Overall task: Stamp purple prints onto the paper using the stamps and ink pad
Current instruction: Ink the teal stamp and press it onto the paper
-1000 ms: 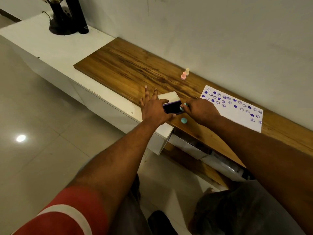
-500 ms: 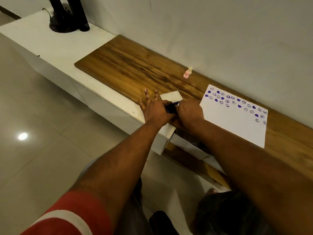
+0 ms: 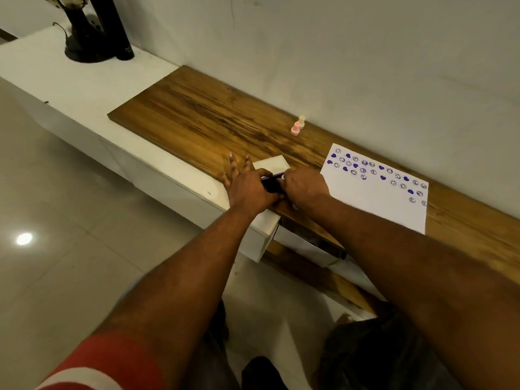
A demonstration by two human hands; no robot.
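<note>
A dark purple ink pad (image 3: 270, 184) lies near the front edge of the wooden board, its white lid (image 3: 271, 164) open behind it. My left hand (image 3: 247, 190) steadies the pad, thumb across it and fingers splayed on the wood. My right hand (image 3: 305, 188) is closed over a small pale teal stamp (image 3: 281, 178) held down at the pad's right side; most of the stamp is hidden. The white paper (image 3: 374, 204) lies to the right, with purple hearts and smiley prints along its far edge. A pink stamp (image 3: 295, 128) and a cream stamp (image 3: 301, 121) stand by the wall.
The wooden board (image 3: 197, 116) rests on a white cabinet (image 3: 84, 88) against a wall. Dark objects (image 3: 92, 32) stand at the cabinet's far left. An open drawer (image 3: 304, 243) juts out below the board's front edge. Tiled floor lies below.
My right hand has moved left from beside the pad to rest over its right side with the stamp. The loose teal stamp on the board is now hidden under my wrist. My left hand stays put.
</note>
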